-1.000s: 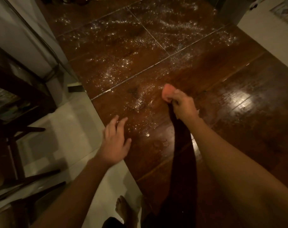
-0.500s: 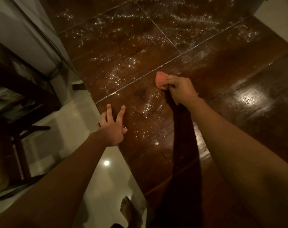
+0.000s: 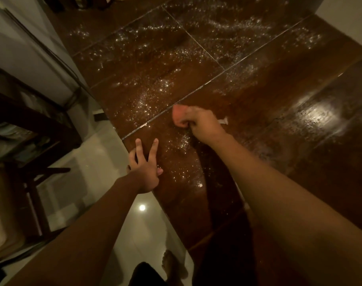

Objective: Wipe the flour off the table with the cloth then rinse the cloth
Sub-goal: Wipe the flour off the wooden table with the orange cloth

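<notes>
A dark glossy wooden table [image 3: 289,112] fills the upper right of the head view. White flour [image 3: 151,93] lies scattered over its far and middle parts, with more specks [image 3: 182,162] between my hands. My right hand [image 3: 200,120] is closed on a bunched pink cloth [image 3: 179,116] and presses it on the table beside a seam in the top. My left hand [image 3: 144,164] rests flat on the table's left edge, fingers spread, holding nothing.
A pale tiled floor [image 3: 89,182] runs along the table's left side, with my bare foot [image 3: 171,265] below. Dark wooden chair frames [image 3: 37,153] stand at the far left. A light wall [image 3: 21,48] rises at upper left. Dark items sit at the table's far end.
My right hand has pushed the cloth forward and left, up to the table's seam. My left hand has come down onto the table edge and spread its fingers.
</notes>
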